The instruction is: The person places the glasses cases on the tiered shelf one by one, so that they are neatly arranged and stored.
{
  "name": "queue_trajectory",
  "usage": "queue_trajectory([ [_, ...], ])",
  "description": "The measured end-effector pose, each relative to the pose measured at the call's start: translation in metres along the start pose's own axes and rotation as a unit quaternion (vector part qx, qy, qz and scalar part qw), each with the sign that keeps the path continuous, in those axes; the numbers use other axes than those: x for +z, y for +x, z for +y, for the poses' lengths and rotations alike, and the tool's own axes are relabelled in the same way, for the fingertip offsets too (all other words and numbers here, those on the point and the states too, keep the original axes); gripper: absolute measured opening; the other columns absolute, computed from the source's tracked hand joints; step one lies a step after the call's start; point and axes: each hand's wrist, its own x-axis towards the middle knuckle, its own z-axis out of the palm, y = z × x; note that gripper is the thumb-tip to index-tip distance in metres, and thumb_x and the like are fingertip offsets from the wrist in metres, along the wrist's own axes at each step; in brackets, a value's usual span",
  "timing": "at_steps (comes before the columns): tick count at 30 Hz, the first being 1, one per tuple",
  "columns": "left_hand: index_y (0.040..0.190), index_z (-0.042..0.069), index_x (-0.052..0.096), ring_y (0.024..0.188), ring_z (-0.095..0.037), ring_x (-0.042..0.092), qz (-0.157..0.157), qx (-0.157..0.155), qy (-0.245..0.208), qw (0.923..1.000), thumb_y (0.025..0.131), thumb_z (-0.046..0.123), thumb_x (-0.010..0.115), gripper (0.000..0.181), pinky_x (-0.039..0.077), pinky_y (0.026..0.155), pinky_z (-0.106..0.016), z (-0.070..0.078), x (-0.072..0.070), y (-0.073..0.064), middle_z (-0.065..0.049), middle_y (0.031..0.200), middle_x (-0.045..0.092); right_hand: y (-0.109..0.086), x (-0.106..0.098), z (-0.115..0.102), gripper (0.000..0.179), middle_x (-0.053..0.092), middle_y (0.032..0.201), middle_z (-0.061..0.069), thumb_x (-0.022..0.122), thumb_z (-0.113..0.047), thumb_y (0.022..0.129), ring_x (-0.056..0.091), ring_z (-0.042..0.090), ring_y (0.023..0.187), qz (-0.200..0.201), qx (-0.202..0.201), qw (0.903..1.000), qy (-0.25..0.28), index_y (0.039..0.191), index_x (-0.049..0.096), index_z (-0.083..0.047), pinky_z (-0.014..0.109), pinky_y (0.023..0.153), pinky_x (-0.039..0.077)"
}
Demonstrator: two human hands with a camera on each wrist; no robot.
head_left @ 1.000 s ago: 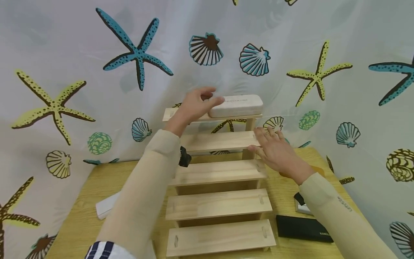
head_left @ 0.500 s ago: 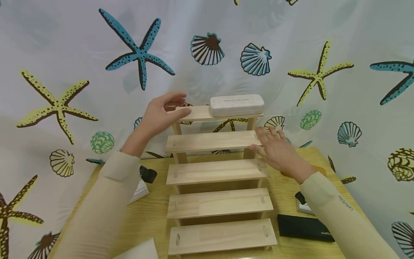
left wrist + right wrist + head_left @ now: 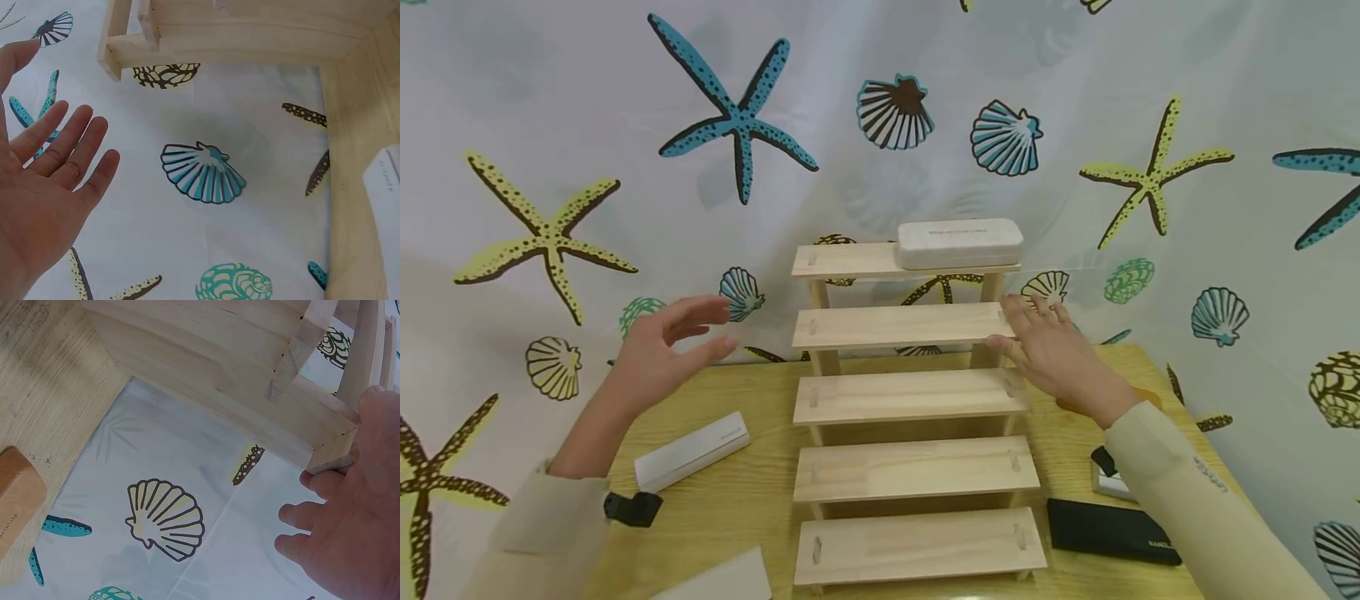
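A pale wooden stepped rack [image 3: 917,396] with several shelves stands on the table. On its top shelf, at the right end, lies a white oblong case [image 3: 960,243] with small lettering. My right hand [image 3: 1052,354] holds the right end of the second shelf from the top, with the thumb at the front edge and the index finger at the back corner. The other fingers extend past the wood in the right wrist view. My left hand [image 3: 662,358] is in the air left of the rack, holding nothing; its palm and spread fingers show in the left wrist view.
A white box [image 3: 692,452] lies left of the rack, with another white box [image 3: 722,579] nearer the front. On the right are a black box [image 3: 1111,531], a partly covered white box [image 3: 1112,487] and an orange-brown case [image 3: 19,503]. A patterned curtain [image 3: 820,183] hangs behind.
My left hand has moved away from the white case, leftward and down, leaving the case on the top shelf. My right hand has stayed at the second shelf's right end.
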Motion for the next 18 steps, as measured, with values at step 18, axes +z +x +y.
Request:
queue_trajectory([
  [18, 0.143, 0.017, 0.063, 0.106, 0.012, 0.062, -0.028, -0.139, 0.028, 0.9895, 0.098, 0.029, 0.077, 0.048, 0.052, 0.087, -0.01, -0.057, 0.008, -0.146, 0.018, 0.124, 0.07, -0.001, 0.006, 0.002, 0.078, 0.025, 0.173, 0.024, 0.038, -0.052, 0.113, 0.015, 0.051, 0.161, 0.01, -0.002, 0.9999, -0.001, 0.167, 0.019, 0.001, 0.067, 0.129, 0.008],
])
